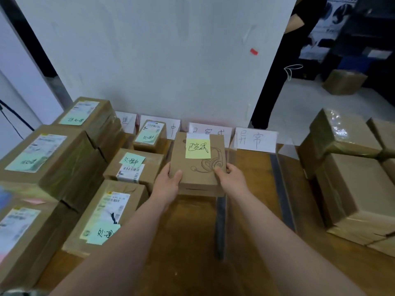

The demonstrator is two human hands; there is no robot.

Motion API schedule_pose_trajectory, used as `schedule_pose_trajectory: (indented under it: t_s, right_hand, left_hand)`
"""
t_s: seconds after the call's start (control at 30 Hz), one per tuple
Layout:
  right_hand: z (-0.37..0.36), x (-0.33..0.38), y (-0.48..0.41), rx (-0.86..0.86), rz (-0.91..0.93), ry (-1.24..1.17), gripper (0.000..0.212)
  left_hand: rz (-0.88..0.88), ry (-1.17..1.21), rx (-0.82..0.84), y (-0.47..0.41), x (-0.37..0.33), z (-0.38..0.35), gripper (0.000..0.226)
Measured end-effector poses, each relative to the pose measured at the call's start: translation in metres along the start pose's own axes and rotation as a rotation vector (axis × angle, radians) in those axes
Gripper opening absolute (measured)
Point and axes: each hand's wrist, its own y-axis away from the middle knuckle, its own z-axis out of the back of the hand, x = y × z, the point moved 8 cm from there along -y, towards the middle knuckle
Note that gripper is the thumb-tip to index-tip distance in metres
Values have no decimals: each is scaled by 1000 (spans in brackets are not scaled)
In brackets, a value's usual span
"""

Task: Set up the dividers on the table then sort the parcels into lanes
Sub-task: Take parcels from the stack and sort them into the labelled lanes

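I hold a small brown parcel (pixel 197 167) with a yellow sticky note and a headset drawing, above the middle of the wooden table (pixel 192 242). My left hand (pixel 167 182) grips its left near corner and my right hand (pixel 229 177) grips its right near corner. Clear dividers (pixel 220 223) (pixel 283 189) stand upright along the table and split it into lanes. White paper lane labels (pixel 255 138) lean against the back wall. Parcels with green notes (pixel 132 165) (pixel 104 212) (pixel 150 133) lie in the lane to the left.
Larger taped boxes (pixel 49 159) are stacked at the far left. Plain brown boxes (pixel 350 178) are piled on the right edge of the table. A white board (pixel 162 60) stands behind the table. A person in black (pixel 284 60) stands behind it at the right.
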Motion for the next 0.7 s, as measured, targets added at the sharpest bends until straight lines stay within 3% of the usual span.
schedule_pose_trajectory:
  t_s: [0.23,0.5,0.7]
  right_hand:
    - [-16,-28,-58,-20,-138,-94,48]
    - [-28,-48,-105,-66,-159,-90,35]
    - [-37,-60,-123,-96,-204,-44,46]
  left_hand:
    - [82,31,20,-57,21,-27,51]
    - [119,67,10,-112,41,-51,52]
    - [146,34,-1,-136,52,-57,50]
